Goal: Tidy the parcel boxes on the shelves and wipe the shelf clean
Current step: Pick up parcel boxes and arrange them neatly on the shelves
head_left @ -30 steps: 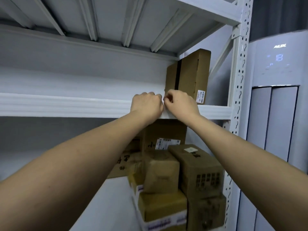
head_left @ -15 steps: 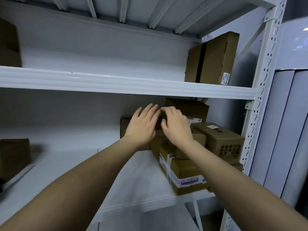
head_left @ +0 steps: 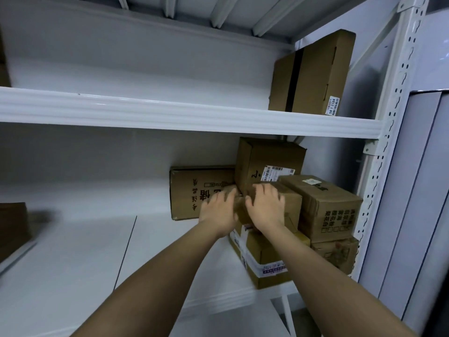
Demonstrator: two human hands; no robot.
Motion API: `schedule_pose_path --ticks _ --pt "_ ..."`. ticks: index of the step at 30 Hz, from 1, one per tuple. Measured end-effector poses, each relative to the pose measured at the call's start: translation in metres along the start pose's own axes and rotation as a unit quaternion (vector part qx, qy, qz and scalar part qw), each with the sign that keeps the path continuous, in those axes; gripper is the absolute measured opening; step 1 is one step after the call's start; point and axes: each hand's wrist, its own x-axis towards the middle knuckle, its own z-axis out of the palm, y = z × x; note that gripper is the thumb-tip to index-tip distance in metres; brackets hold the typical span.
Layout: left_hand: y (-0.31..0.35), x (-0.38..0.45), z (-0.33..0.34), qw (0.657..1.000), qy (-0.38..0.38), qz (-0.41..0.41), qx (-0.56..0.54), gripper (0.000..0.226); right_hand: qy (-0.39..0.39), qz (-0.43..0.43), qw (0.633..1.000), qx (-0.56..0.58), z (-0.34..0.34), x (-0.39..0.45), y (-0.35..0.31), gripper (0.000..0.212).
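On the lower shelf (head_left: pixel 73 263) at the right stands a pile of brown parcel boxes. A small brown box (head_left: pixel 292 205) lies on top of a taped box (head_left: pixel 267 259). My right hand (head_left: pixel 264 207) holds that small box, its fingers spread over the top and its thumb on the near side. At the box's left edge my left hand (head_left: pixel 218 210) touches it; the hand is blurred. Behind are a tall box with a label (head_left: pixel 267 156) and a flat printed box (head_left: pixel 189 190) against the back wall. On the upper shelf (head_left: pixel 170 113) a box (head_left: pixel 313 74) stands upright at the right.
Two stacked boxes (head_left: pixel 328 205) fill the lower shelf's right end by the perforated post (head_left: pixel 388 142). Another brown box (head_left: pixel 12 222) sits at the far left. A grey cabinet (head_left: pixel 425 190) stands right of the rack.
Both hands dropped from the upper shelf's front edge to the lower shelf and came onto the small box in the pile. The view tilted down and moved closer.
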Motion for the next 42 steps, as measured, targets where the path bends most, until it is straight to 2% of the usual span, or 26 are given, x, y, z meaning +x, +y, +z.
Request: schedule_pose_path --ticks 3,6,8,13,16,20,22,24,27,29,32,34,36,38,42 --pt "0.014 0.022 0.012 0.997 -0.048 -0.016 -0.055 0.071 0.02 0.066 0.998 -0.011 0.01 0.014 0.024 0.049" --pt "0.028 0.046 0.028 0.98 -0.088 -0.048 -0.173 0.074 0.027 0.136 0.99 0.019 0.018 0.03 0.049 0.057" --pt "0.034 0.054 0.034 0.952 -0.117 -0.072 -0.273 0.077 0.021 0.171 0.983 0.059 0.021 0.035 0.057 0.061" --pt "0.048 0.069 0.043 0.853 -0.195 -0.131 -0.466 0.087 0.039 0.23 0.959 0.159 0.026 0.043 0.06 0.056" --pt "0.055 0.078 0.046 0.815 -0.165 -0.171 -0.529 0.093 0.07 0.238 0.944 0.219 0.026 0.049 0.058 0.045" --pt "0.053 0.083 0.045 0.786 -0.078 -0.222 -0.572 0.085 0.083 0.321 0.869 0.366 0.023 0.056 0.052 0.033" --pt "0.046 0.084 0.043 0.779 -0.056 -0.244 -0.575 0.084 0.078 0.334 0.841 0.417 0.018 0.058 0.045 0.031" --pt "0.036 0.083 0.039 0.772 -0.027 -0.258 -0.581 0.09 0.075 0.313 0.825 0.464 0.014 0.061 0.035 0.029" --pt "0.018 0.08 0.034 0.753 0.042 -0.276 -0.596 0.103 0.06 0.236 0.807 0.538 0.011 0.064 0.016 0.025" --pt "0.005 0.077 0.03 0.731 0.08 -0.298 -0.609 0.101 0.029 0.164 0.822 0.545 0.014 0.066 0.005 0.026" --pt "-0.013 0.066 0.022 0.699 0.114 -0.329 -0.624 0.102 -0.056 0.031 0.862 0.503 0.022 0.068 -0.011 0.044" --pt "-0.024 0.058 0.019 0.698 0.125 -0.325 -0.626 0.102 -0.113 -0.033 0.865 0.488 0.026 0.069 -0.019 0.051" --pt "-0.034 0.052 0.016 0.712 0.119 -0.308 -0.62 0.101 -0.145 -0.061 0.863 0.48 0.03 0.068 -0.025 0.05" --pt "-0.043 0.048 0.013 0.719 0.106 -0.294 -0.621 0.105 -0.145 -0.079 0.873 0.458 0.033 0.066 -0.031 0.049" --pt "-0.061 0.042 0.008 0.7 0.086 -0.314 -0.636 0.125 -0.139 -0.106 0.893 0.415 0.034 0.057 -0.053 0.051"
